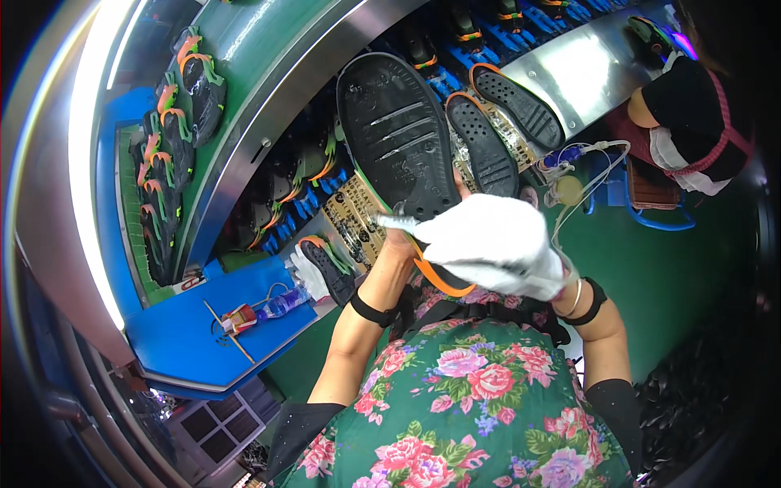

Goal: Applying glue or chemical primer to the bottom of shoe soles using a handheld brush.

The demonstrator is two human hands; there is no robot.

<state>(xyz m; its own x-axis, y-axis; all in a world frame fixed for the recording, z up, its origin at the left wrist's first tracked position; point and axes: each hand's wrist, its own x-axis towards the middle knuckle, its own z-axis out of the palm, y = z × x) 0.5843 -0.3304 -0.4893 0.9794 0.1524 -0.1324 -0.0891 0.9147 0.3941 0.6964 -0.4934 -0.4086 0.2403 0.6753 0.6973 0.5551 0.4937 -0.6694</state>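
A black sandal (pixel 399 138) with an orange strap is held up in front of me, its ridged sole showing. My left hand (pixel 399 246) grips it near its lower end. My right hand (pixel 496 244) is wrapped in a white glove or cloth, slightly blurred, and lies against the sandal's lower part. A thin pale tip (pixel 396 221) sticks out from the white covering toward the left hand. What it belongs to is hidden. Just beyond, two black sandals (pixel 484 146) with holes in their footbeds and orange rims lie on a tan slatted surface (pixel 358 215).
A metal-edged rack (pixel 268 138) holds several sandals on blue holders. On the blue side table (pixel 179 325) lie a bottle (pixel 283 302) and a red-wrapped item (pixel 238 320). Another person (pixel 683 122) is at the right, beside white cables (pixel 598 154) and a brown-seated stool (pixel 653 185).
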